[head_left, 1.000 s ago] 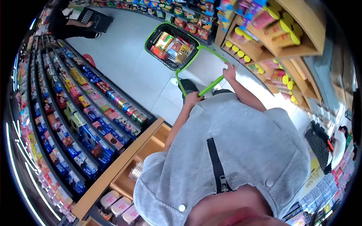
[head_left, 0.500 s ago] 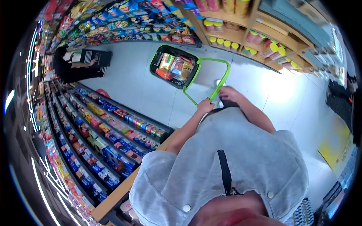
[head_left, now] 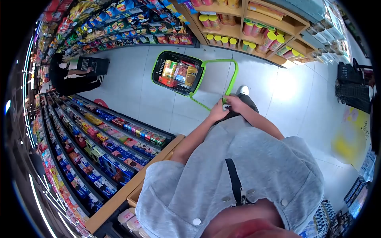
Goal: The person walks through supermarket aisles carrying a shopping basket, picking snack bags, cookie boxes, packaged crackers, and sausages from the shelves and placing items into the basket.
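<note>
A black shopping basket (head_left: 157,71) with a lime-green rim stands on the floor ahead of me. Several packaged goods lie inside it, among them a red pack (head_left: 167,81) and a gold-brown pack (head_left: 191,74). Its long green pull handle (head_left: 233,75) reaches back to my waist. My left hand (head_left: 218,112) is closed round the near corner of that handle. Close beside it, my right hand (head_left: 235,103) is also closed on the handle, just above the left. The fingertips of both hands are partly hidden.
Low shelves of boxed sweets (head_left: 119,146) line my left. Snack bags (head_left: 131,23) fill racks ahead. A wooden shelf (head_left: 226,31) holds yellow-lidded canisters. Farther off at left, a person (head_left: 59,77) holds a dark basket (head_left: 93,65). Dark baskets (head_left: 351,93) stand at right.
My right hand has come in from the right and closed on the handle beside my left. The basket appears slightly farther left and lower in view. My white shoe now shows.
</note>
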`<state>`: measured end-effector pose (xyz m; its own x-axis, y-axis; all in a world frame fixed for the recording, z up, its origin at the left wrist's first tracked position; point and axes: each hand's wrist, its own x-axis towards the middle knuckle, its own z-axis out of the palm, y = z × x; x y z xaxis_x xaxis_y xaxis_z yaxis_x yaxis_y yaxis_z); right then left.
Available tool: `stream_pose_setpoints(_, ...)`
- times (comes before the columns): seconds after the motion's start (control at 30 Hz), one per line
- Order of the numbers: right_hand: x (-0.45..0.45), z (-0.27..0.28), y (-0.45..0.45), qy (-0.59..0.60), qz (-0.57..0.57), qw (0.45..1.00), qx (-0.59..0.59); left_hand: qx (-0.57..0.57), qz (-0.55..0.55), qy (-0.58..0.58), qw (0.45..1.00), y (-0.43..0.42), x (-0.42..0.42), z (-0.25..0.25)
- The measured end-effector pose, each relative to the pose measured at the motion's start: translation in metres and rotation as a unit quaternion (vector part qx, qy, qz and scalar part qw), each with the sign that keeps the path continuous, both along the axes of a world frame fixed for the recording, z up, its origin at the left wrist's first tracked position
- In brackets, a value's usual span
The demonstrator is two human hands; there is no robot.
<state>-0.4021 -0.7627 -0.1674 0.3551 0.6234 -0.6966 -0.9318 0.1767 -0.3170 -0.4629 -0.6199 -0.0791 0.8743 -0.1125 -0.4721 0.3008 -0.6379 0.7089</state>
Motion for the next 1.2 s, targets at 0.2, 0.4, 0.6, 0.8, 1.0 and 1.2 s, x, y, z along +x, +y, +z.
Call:
stream_pose_setpoints(0.2, 0.034, 0.031, -0.015, -0.007, -0.132, 0.991, -0.023, -0.068, 0.060, -0.207, 0.974, -0.046, 0.007, 0.026)
stream_pose_setpoints(0.4, 0.070, 0.054, -0.048, -0.016, -0.269, 0.962, -0.042, -0.001, 0.151, -0.168, 0.974, -0.056, -0.027, -0.013)
stream_pose_setpoints(0.6, 0.089, 0.052, -0.164, -0.044, -0.286, 0.953, -0.084, 0.060, 0.207, -0.035, 0.976, -0.035, -0.101, -0.060)
stream_pose_setpoints(0.8, 0.075, 0.105, -0.248, -0.138, -0.218, 0.944, -0.205, 0.068, 0.280, 0.049, 0.956, -0.033, -0.128, -0.085)
stream_pose_setpoints(1.0, 0.056, 0.132, -0.261, -0.105, -0.246, 0.943, -0.199, 0.120, 0.132, 0.036, 0.983, -0.044, -0.042, -0.083)
stream_pose_setpoints(1.2, 0.046, 0.129, -0.260, -0.066, -0.296, 0.927, -0.218, 0.102, 0.029, 0.055, 0.993, -0.057, 0.044, -0.121)
